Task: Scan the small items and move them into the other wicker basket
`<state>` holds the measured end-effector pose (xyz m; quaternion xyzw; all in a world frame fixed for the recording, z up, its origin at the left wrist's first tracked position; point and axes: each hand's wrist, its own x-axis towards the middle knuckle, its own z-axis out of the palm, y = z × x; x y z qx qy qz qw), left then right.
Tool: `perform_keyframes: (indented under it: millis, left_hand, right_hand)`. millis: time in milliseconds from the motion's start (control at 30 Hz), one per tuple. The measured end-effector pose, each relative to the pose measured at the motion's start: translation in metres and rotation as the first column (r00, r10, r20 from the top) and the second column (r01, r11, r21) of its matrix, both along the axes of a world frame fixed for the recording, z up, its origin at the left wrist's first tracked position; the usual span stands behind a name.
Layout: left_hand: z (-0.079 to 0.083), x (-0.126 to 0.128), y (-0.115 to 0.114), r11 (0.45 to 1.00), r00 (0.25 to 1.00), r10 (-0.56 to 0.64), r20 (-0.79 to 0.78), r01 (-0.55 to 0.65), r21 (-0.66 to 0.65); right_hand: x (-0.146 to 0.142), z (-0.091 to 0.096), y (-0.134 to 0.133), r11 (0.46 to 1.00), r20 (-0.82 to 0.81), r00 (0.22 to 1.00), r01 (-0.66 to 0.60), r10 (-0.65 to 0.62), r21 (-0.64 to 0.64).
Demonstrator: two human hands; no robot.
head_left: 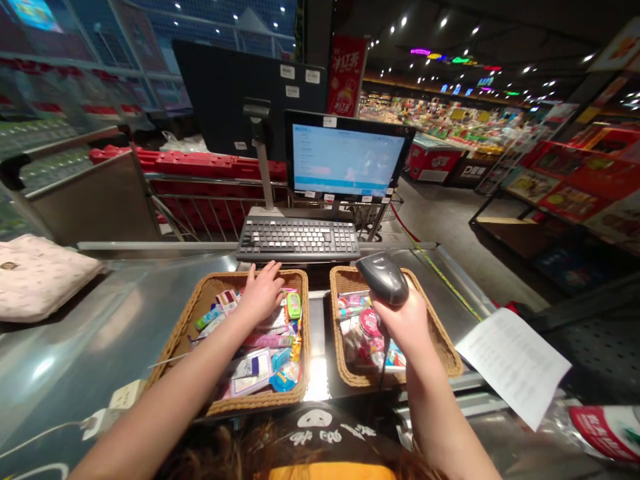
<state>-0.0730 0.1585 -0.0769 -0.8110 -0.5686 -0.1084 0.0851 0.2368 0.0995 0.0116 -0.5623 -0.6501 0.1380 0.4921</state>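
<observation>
While the left hand (263, 292) lies spread on small packaged goods (260, 353) in the left wicker basket (173, 340) at lower center, the right hand (403, 320) wraps around a handheld barcode scanner (383, 279), its head angled down over the right wicker basket (440, 340).

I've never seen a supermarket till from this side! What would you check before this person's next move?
1. Right hand grips the handheld barcode scanner: ok.
2. Left hand rests on the packaged goods in the left wicker basket: ok.
3. Right wicker basket sits within the right arm's reach: ok.
4. Till screen is lit: ok.
5. Printed sheet sticks out past the counter edge and might slip: not ok.
6. Scanner has read a code: cannot tell.
</observation>
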Motion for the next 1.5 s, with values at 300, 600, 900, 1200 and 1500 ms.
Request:
perform_keyframes:
  millis: [300,600,900,1200,1500]
  left_hand:
    - [0.001,0.144,0.016,0.906,0.924,-0.383,0.022,0.38,-0.187]
    - [-0.053,0.228,0.071,0.743,0.846,-0.519,-0.125,0.374,-0.555]
    - [-0.076,0.234,0.08,0.674,0.84,-0.536,-0.087,0.364,-0.643]
    - [-0.102,0.221,0.094,0.675,0.875,-0.46,-0.153,0.233,-0.7]
    - [-0.128,0.23,0.088,0.654,0.891,-0.428,-0.155,0.187,-0.733]
  right_hand:
    - [0.061,0.01,0.007,0.988,-0.011,0.992,0.128,-0.127,0.081]
    - [0.081,0.0,0.016,0.997,-0.05,0.996,0.075,-0.074,0.033]
    - [0.099,-0.009,0.027,0.998,-0.071,0.996,0.055,-0.054,0.017]
    - [0.093,-0.01,0.038,0.999,-0.08,0.997,0.013,-0.01,0.032]
    - [0.087,-0.01,0.042,0.999,-0.083,0.996,-0.018,0.02,0.027]
